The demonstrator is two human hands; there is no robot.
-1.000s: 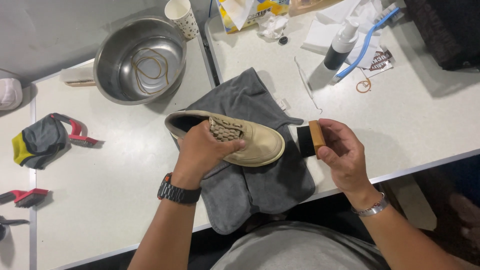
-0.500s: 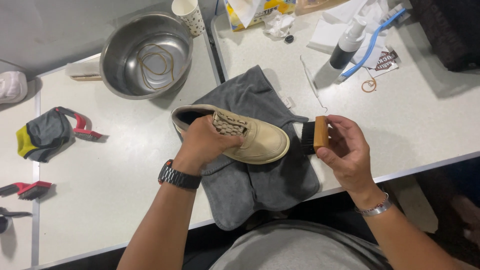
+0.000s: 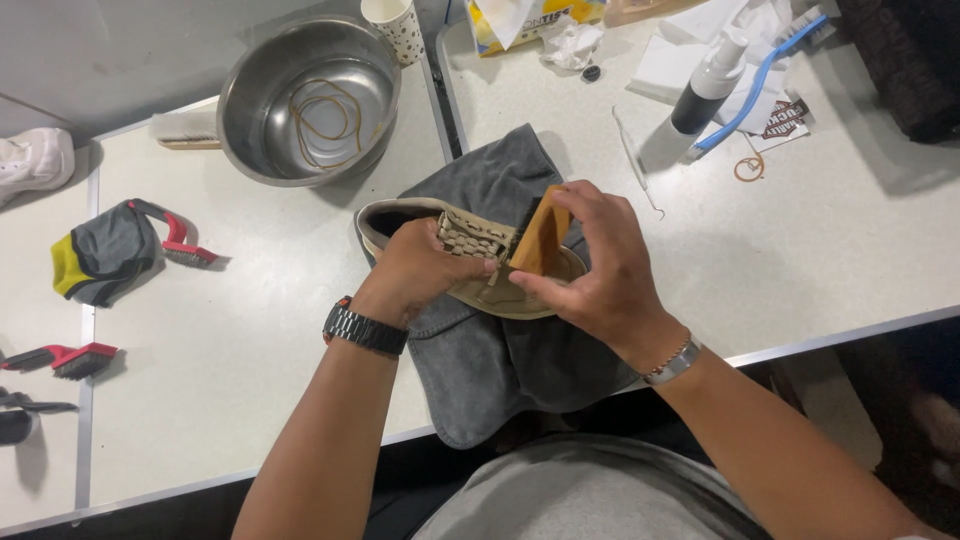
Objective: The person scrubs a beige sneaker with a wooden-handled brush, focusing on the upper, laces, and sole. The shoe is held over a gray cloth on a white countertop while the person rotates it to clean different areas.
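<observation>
Both of my hands are on the beige shoe (image 3: 500, 290), which lies on its side on a grey cloth (image 3: 500, 350) spread over the white surface (image 3: 250, 340) in front of me. I have my left hand (image 3: 425, 270) clamped over the shoe's laced middle, pinning it down. I have my right hand (image 3: 600, 270) closed around a wooden-backed brush (image 3: 540, 235), its dark bristles pressed against the shoe's upper near the toe. Beyond the cloth sits a steel bowl (image 3: 250, 100) with a loop of cord inside.
</observation>
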